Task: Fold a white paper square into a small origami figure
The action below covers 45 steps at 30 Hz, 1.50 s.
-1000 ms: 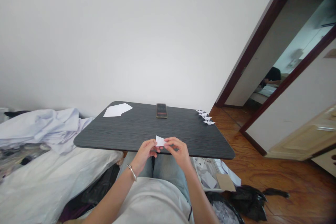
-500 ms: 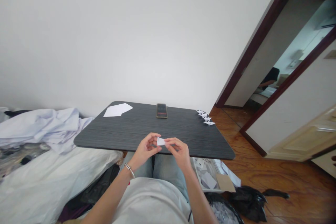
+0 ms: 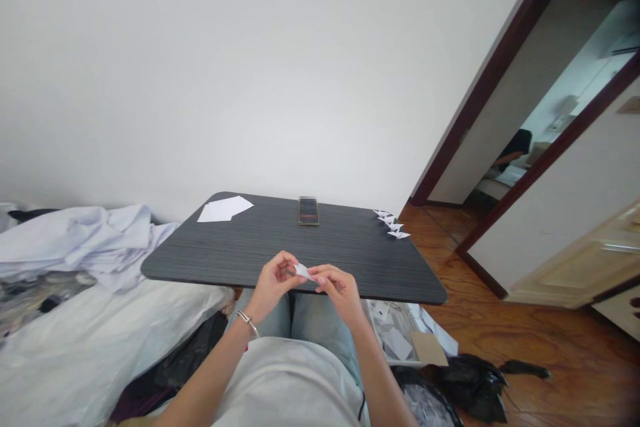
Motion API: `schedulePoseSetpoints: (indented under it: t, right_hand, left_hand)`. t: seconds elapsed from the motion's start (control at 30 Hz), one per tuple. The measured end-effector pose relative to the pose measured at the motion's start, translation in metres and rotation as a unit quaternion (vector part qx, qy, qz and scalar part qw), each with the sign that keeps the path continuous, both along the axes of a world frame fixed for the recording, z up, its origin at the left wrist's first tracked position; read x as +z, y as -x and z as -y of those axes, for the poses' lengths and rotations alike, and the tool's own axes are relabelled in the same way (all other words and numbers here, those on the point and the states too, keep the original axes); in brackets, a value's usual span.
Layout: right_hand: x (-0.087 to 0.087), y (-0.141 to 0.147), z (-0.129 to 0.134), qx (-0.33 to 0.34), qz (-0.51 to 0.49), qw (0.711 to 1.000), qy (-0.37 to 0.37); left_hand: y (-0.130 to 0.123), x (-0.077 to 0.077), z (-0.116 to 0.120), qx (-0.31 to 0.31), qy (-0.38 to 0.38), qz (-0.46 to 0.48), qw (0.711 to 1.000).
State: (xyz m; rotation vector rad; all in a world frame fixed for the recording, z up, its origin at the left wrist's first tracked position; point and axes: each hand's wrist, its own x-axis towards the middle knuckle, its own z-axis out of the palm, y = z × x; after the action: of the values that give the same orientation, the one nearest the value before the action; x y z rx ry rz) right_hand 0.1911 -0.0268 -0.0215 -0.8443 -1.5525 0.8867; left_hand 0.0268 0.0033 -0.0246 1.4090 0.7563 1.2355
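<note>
A small folded white paper [image 3: 303, 271] is held between both hands above the front edge of the dark table [image 3: 260, 240]. My left hand [image 3: 277, 277] pinches its left end between thumb and fingers. At the paper's right end, my right hand [image 3: 337, 283] grips it with thumb and fingertips. Several folded white paper figures [image 3: 393, 223] stand in a row at the table's right side. White paper sheets [image 3: 225, 209] lie at the back left, and a phone [image 3: 309, 211] lies at the back middle.
Piled white cloth [image 3: 100, 240] and plastic sheeting [image 3: 110, 327] lie left of the table. Below its right side are a bin of papers [image 3: 393, 340] and a black bag [image 3: 475, 383]. Through the doorway, part of a person [image 3: 515, 147] shows.
The small paper has tilted, its right end now lower, and shifted slightly left. My left hand has moved slightly left and the right fingers have curled more around their end.
</note>
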Motion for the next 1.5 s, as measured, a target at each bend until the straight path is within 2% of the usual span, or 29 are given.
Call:
schedulePoseSetpoints:
  t: [0.53,1.5]
  right_hand:
    - [0.003,-0.003,-0.001,0.006,0.027,0.999,0.029]
    - [0.011,-0.008,0.003,0.008,0.079,0.997,0.002]
  left_hand:
    - [-0.001,0.002,0.002,-0.001,0.001,-0.017,1.000]
    - [-0.001,0.002,0.003,-0.004,0.010,-0.008,1.000]
